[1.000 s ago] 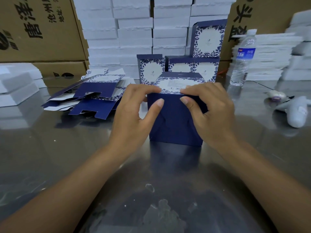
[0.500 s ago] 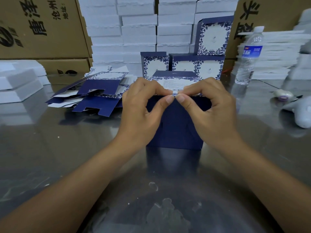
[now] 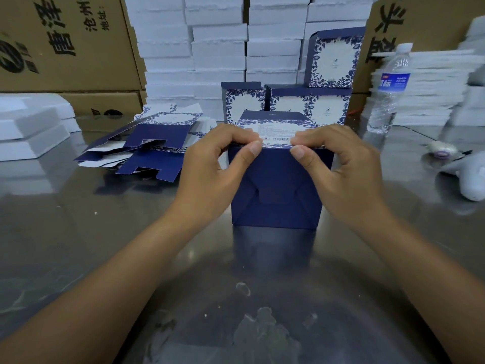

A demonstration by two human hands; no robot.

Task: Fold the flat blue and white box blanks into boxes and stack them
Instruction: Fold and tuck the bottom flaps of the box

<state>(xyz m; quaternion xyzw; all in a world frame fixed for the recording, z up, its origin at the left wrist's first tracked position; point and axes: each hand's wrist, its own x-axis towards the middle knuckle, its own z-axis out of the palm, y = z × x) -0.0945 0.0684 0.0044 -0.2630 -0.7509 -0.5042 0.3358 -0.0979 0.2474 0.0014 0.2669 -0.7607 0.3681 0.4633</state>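
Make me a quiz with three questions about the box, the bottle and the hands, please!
1. Where is the water bottle?
A. On the right, behind the right hand
B. Lying on the flat box pieces
C. Inside the box being folded

2. What colour is the side of the box that faces the camera?
A. Plain white
B. Dark blue
C. Brown

3. What are the hands doing?
A. Resting flat on the table
B. Both holding the bottle
C. Both pinching the top edge of the box

Answers:
1. A: the bottle stands upright on the table, far right.
2. B: the near side is solid dark blue.
3. C: the left hand and right hand each have a thumb-and-finger grip on the box's upper edge.
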